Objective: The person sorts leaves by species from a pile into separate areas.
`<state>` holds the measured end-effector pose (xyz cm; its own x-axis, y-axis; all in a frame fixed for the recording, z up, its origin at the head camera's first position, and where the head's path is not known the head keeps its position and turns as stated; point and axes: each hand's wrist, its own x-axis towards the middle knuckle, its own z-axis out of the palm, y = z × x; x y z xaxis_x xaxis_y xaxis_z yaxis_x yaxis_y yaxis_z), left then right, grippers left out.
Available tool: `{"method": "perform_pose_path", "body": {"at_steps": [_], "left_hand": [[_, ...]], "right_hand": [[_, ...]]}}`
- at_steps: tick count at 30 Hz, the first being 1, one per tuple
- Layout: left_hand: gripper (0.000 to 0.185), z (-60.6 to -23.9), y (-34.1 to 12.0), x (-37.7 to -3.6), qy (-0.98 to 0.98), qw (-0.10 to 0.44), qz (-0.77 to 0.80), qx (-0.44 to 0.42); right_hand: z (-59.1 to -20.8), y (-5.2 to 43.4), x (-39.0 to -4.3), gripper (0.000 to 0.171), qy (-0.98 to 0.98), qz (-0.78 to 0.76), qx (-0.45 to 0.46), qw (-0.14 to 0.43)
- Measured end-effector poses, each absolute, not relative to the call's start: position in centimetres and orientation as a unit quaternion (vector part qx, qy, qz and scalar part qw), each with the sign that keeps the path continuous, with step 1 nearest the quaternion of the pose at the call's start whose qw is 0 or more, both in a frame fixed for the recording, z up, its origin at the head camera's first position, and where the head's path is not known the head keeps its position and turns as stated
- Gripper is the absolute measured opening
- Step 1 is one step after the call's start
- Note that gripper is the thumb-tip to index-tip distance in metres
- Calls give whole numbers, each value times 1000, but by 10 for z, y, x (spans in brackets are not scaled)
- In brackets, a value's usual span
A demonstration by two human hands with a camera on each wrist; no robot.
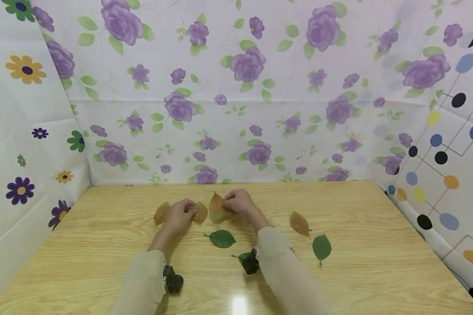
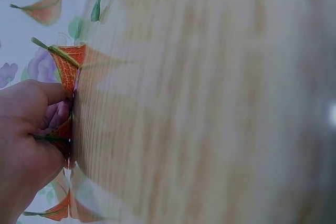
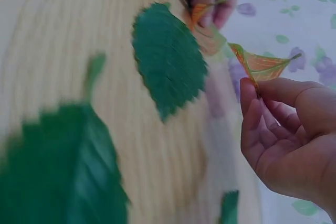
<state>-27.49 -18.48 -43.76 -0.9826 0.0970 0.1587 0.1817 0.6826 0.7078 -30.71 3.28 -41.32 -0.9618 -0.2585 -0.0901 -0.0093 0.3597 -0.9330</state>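
Observation:
Both hands work at the far middle of the wooden table (image 1: 378, 262). My left hand (image 1: 180, 214) pinches an orange leaf (image 2: 69, 72) by its edge against the table. Orange leaf parts (image 1: 200, 213) stick out on both sides of it. My right hand (image 1: 236, 202) pinches another orange leaf (image 3: 261, 65) between thumb and forefinger and holds it tilted just above the wood, close to the left hand's leaf. A green leaf (image 1: 222, 239) lies flat just in front of both hands.
Another orange leaf (image 1: 299, 223) and a green leaf (image 1: 322, 247) lie to the right of my right forearm. A small green leaf (image 1: 242, 257) shows beside the right wrist camera. Flowered sheets wall the table at the back and left, a dotted one at the right.

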Motion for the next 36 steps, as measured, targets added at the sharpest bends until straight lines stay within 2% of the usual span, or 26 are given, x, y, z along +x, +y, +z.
{"method": "perform_pose_path", "body": {"at_steps": [3,15,27,36], "left_hand": [[18,-437,-183,-274,-917,52,-388,-76],[19,-435,-179,-273,-913,50,-398,-74],[15,-434,-181,-271,-909,55,-406,-77],[15,-439,-185,-274,-907,55,-412,-72]], "right_hand": [[-419,26,-306,6,811,-570,-73,111],[-419,17,-296,5,862,-504,-50,35],[-427,16,-300,5,851,-523,-36,31],[-423,14,-298,21,852,-520,-40,43]]}}
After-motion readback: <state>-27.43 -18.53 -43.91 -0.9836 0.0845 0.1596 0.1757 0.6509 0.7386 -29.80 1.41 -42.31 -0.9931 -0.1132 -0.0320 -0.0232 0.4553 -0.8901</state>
